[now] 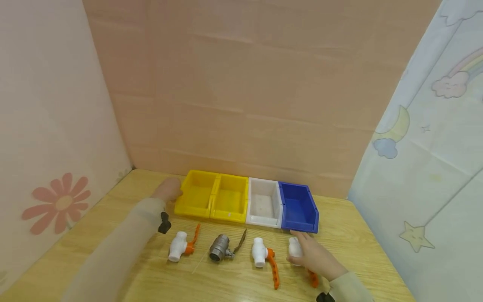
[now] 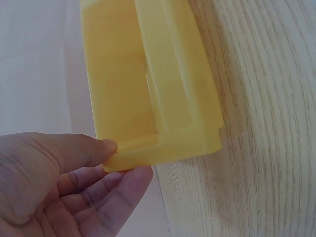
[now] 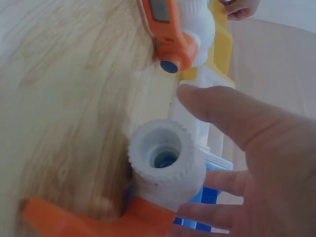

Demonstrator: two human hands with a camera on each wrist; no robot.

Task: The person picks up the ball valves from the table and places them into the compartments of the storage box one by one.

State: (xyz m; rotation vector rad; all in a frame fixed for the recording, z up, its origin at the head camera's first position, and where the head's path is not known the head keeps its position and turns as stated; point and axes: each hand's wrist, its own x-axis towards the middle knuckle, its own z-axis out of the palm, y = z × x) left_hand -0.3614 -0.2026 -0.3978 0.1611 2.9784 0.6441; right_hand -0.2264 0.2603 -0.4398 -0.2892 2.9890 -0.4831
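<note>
My left hand (image 1: 167, 189) pinches the left rim of the leftmost yellow bin (image 1: 179, 206); in the left wrist view the thumb lies over the bin's edge, the fingers against its outside. At the right, my right hand (image 1: 317, 256) is over a white plastic ball valve (image 1: 295, 248) with an orange handle (image 1: 313, 278). From the right wrist, its thumb stands apart from that valve (image 3: 168, 182), while the straight fingers lie along the far side; whether they touch is unclear. Left of it lies another white valve (image 1: 259, 252) with an orange handle.
Beside the held bin stand a second yellow bin (image 1: 229, 201), a white bin (image 1: 263, 205) and a blue bin (image 1: 299, 209), side by side. A metal ball valve (image 1: 219, 247) and a white valve (image 1: 177, 246) with an orange handle lie in front on the wooden table (image 1: 362, 243). Cloth walls surround the table.
</note>
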